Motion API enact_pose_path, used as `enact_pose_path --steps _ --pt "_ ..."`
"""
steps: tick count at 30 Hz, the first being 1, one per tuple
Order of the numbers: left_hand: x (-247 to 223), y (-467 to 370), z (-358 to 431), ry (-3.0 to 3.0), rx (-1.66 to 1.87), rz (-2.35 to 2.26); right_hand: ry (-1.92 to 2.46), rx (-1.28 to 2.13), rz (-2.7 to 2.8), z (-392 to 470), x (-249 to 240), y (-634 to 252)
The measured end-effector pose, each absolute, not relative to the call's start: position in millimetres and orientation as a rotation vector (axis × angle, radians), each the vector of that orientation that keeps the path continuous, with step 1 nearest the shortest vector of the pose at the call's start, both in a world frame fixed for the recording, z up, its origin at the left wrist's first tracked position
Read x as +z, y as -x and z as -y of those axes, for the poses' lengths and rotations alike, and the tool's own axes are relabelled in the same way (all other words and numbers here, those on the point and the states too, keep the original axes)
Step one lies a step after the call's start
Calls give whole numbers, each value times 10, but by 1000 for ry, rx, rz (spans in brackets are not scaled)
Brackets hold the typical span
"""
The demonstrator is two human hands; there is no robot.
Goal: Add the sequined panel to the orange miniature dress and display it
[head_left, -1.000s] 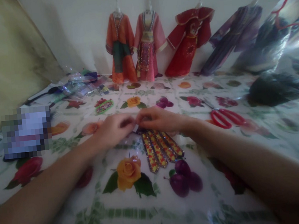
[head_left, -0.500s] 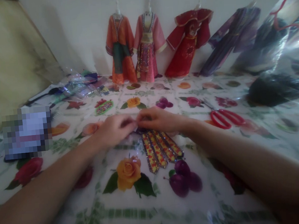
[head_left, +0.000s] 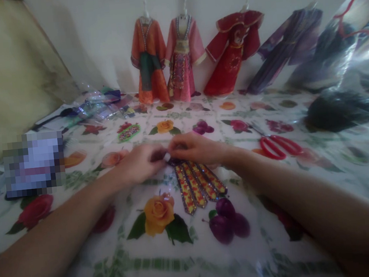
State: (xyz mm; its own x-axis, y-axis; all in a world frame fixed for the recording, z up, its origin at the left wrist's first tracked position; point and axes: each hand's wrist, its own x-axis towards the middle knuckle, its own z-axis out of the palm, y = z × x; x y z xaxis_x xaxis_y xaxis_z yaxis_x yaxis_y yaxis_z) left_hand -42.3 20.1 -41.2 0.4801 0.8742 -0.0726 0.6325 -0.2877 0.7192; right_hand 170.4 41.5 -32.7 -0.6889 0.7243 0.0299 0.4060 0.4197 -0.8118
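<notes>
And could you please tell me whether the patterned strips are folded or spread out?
Spread out: the four patterned strips fan from beneath the right hand, their lower ends side by side.

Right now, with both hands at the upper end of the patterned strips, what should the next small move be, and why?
Probably a pinch on the small white piece by the left hand, the right hand steadying the strips: the piece shows between the hands, and the strips fan out from under the right hand. Whether the left hand already holds it is unclear.
</notes>
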Motion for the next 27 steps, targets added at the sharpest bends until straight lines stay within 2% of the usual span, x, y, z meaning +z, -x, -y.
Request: enact_pose_path --steps 13,20,27 --pt "-363 418 -190 -2056 384 -1271 991 1173 2306 -406 -303 -1705" --pt "-361 417 -173 -2064 367 -1269 1056 947 2393 -353 -287 -1649" --pt "-374 420 -174 -2028 391 -1241 1073 944 2335 -365 -342 -1645"
